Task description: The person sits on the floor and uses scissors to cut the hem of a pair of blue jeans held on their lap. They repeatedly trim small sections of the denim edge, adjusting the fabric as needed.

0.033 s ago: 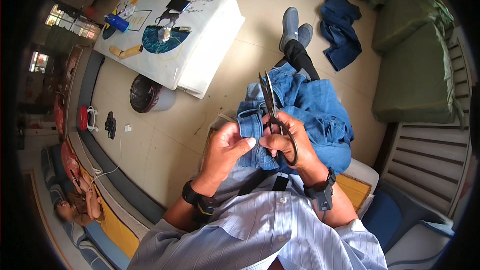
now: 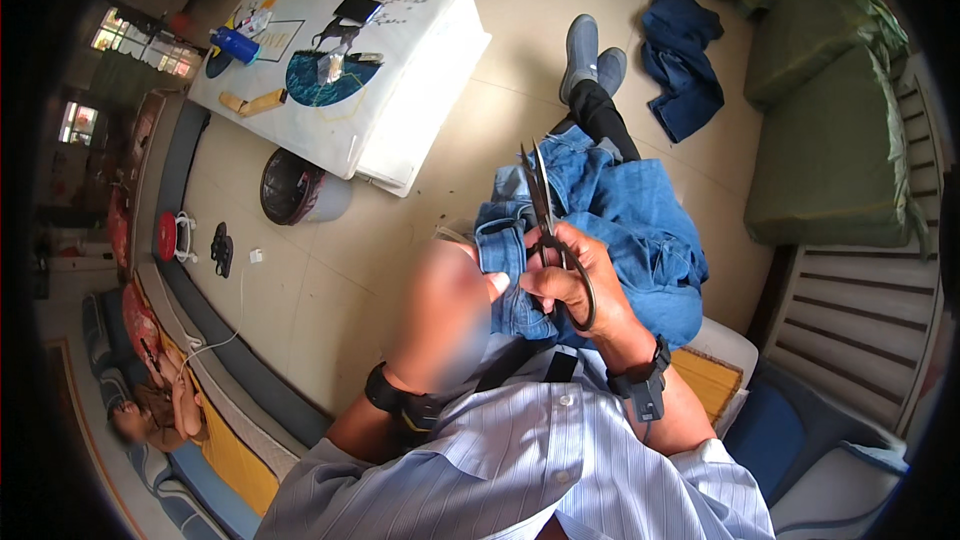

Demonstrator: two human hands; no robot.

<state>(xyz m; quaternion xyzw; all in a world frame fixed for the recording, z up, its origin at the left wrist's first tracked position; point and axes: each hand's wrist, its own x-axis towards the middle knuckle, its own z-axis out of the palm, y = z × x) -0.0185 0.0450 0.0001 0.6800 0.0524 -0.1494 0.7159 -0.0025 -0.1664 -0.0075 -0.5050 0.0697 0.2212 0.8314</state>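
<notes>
Clearly, the right hand (image 2: 590,275) grips black scissors (image 2: 541,205), their blades slightly parted and aimed near twelve o'clock. Its thumb also rests by the band (image 2: 503,252) of the blue denim garment (image 2: 650,202), which lies across the lap, spreading toward one o'clock from the hands. On the band's nine o'clock side, the left hand (image 2: 440,305) is blurred, yet its thumb tip shows pinching the denim. Darker denim (image 2: 685,55) lies on the floor toward one o'clock; a white table (image 2: 415,90) stands toward eleven.
</notes>
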